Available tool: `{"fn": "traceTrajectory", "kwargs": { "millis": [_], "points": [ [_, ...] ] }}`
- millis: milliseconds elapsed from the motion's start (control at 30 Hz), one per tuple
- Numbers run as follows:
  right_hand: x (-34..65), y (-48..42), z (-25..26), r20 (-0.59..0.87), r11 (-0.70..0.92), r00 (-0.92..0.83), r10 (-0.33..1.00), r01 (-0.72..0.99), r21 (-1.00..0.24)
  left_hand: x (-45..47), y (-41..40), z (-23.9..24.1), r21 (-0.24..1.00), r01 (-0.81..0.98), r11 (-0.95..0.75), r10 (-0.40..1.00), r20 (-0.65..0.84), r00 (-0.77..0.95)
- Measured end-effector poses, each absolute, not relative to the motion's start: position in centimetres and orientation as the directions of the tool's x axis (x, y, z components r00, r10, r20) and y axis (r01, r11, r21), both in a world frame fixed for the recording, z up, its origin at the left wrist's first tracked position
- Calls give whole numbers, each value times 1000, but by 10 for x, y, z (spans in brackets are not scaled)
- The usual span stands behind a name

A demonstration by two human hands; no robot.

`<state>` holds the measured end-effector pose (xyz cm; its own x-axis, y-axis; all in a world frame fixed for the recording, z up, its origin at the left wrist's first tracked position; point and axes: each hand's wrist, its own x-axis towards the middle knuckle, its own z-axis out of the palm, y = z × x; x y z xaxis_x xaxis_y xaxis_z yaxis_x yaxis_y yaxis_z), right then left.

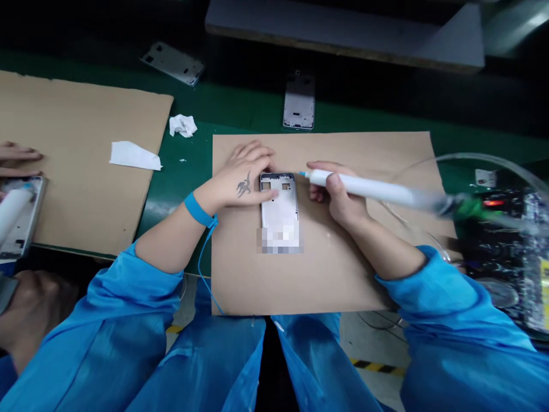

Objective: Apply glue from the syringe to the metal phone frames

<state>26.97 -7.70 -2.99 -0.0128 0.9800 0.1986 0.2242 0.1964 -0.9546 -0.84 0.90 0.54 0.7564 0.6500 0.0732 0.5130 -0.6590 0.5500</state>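
Note:
A silver phone middle frame point(279, 210) lies flat on a sheet of brown cardboard point(330, 274), its cutouts toward the far end. My left hand point(242, 178) steadies it from the left, thumb across its upper face and fingers curled behind the far left corner. A blue wrist strap point(198, 210) with a cord circles that wrist. In my right hand point(345, 200) is a white glue-dispensing syringe point(386, 191), gripped between thumb and fingers. Its blue tip point(302, 173) points left, close to the frame's upper right corner; whether they touch I cannot tell.
Two more phone frames point(299, 102) point(174, 63) lie on the green mat beyond. Crumpled tissue point(183, 126) and white paper point(135, 156) lie left. A co-worker's hand point(19, 154) is at far left. A hose point(467, 154) and dispenser controller point(493, 240) stand right, under a shelf point(343, 34).

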Motion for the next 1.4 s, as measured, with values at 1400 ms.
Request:
{"fn": "traceTrajectory", "kwargs": {
  "millis": [1400],
  "points": [
    [249, -82, -14, 232, 207, -8, 973, 485, -850, -3, 1, -2, 703, 349, -620, 568, 95, 817]
  ]
}}
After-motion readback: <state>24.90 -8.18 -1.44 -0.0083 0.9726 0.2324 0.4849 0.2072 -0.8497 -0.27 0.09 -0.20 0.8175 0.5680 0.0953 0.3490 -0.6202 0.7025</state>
